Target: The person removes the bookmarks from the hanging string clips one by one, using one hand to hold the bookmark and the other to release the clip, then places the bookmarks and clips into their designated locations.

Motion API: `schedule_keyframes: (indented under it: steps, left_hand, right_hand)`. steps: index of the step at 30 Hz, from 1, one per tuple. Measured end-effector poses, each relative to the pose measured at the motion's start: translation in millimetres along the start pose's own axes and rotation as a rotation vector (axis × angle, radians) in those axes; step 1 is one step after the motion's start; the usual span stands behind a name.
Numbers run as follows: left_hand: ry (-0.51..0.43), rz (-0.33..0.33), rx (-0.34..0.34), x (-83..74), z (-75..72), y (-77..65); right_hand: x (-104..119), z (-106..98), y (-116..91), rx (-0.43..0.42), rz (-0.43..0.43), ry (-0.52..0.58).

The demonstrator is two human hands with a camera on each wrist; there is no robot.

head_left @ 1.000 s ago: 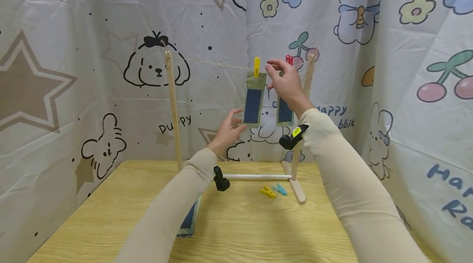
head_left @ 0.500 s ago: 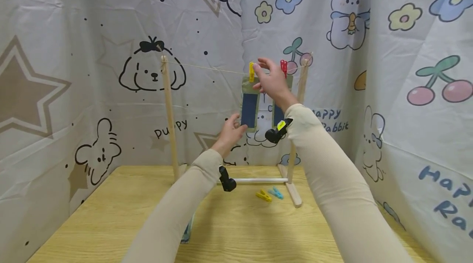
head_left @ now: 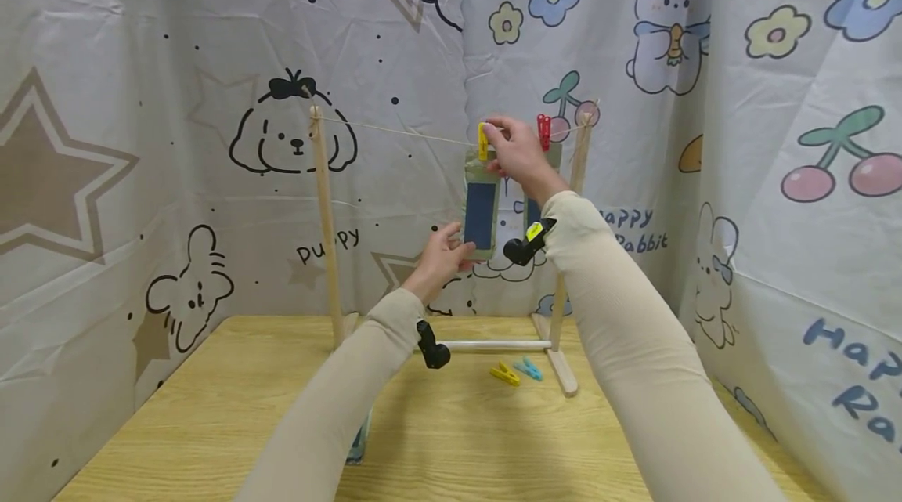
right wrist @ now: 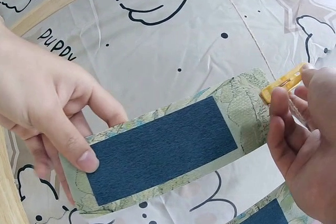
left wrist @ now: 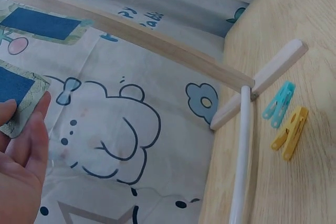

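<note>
A patterned green card with a dark blue panel (head_left: 480,216) hangs from a string, clipped at its top by a yellow clothespin (right wrist: 283,83). My right hand (head_left: 524,153) pinches that clothespin's upper end between thumb and fingers. Lower down, my left hand (head_left: 438,259) holds the card's bottom end, thumb on the front and fingers behind, as the right wrist view shows. A similar second card (left wrist: 42,24) hangs to the right under a red clothespin (head_left: 543,132), partly hidden by my right hand and wrist in the head view.
The string (head_left: 402,131) runs between two wooden posts (head_left: 326,228), joined low down by a white rod (head_left: 500,344). A loose yellow clothespin (head_left: 504,373) and a blue clothespin (head_left: 528,368) lie on the wooden table (head_left: 451,439). Another card (head_left: 358,443) pokes out beneath my left sleeve.
My right hand has moved left from beside the red clothespin to the yellow one and now pinches it. My left hand has closed on the lower end of the card.
</note>
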State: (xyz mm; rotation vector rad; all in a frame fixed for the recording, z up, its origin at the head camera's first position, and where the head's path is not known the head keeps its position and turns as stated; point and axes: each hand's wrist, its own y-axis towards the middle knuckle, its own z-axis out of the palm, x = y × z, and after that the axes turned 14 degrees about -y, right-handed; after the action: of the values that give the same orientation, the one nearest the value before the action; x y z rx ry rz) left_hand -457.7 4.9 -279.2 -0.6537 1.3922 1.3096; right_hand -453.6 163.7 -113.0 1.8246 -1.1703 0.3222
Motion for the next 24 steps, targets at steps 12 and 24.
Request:
schedule_keyframes:
  steps: [12,24]
  left_hand:
    - [-0.034,0.019,0.015,4.7,-8.9,-2.4]
    - [-0.097,0.011,0.027,3.3,-11.8,-3.4]
  right_hand:
    - [6.1,-2.4,2.8,0.059,0.072,0.019]
    - [2.7,-2.8,0.1,0.003,0.119,0.113]
